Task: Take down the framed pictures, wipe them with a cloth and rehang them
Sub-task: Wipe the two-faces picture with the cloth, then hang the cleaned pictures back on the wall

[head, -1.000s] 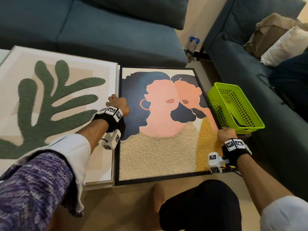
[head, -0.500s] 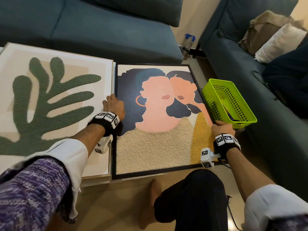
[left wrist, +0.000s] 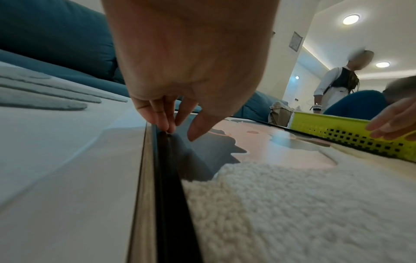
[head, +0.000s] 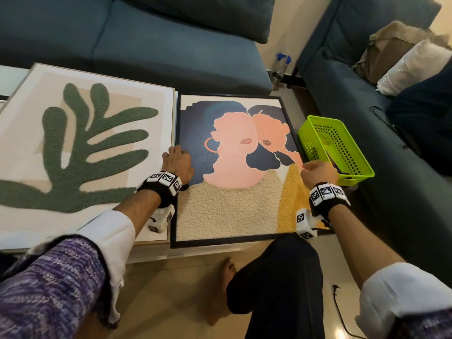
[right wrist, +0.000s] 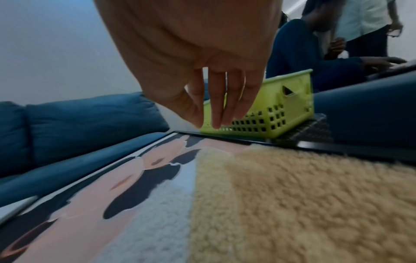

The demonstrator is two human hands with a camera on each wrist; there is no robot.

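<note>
A black-framed picture of two faces [head: 232, 192] lies flat on a low table, next to a larger white-framed green leaf picture [head: 85, 148]. My left hand [head: 178, 162] is at the black frame's left edge. In the left wrist view its fingertips [left wrist: 165, 125] touch the black frame edge [left wrist: 168, 178] in the gap beside the leaf picture [left wrist: 67, 160], with the thumb held off the surface. My right hand [head: 318, 172] hovers over the right edge. Its fingers [right wrist: 217, 110] hang straight above the picture [right wrist: 225, 195] and hold nothing. No cloth is in sight.
A lime green basket [head: 335, 145] stands against the black frame's right side. Blue sofas [head: 171, 45] run along the back and right, where a person sits [right wrist: 315, 62]; another stands behind. A spray bottle [head: 281, 67] stands in the floor corner. My knee [head: 276, 277] is at the table's front.
The black-framed picture has settled flat on the table. My right hand has let go of its right edge and lifted. My left hand has loosened at the left edge.
</note>
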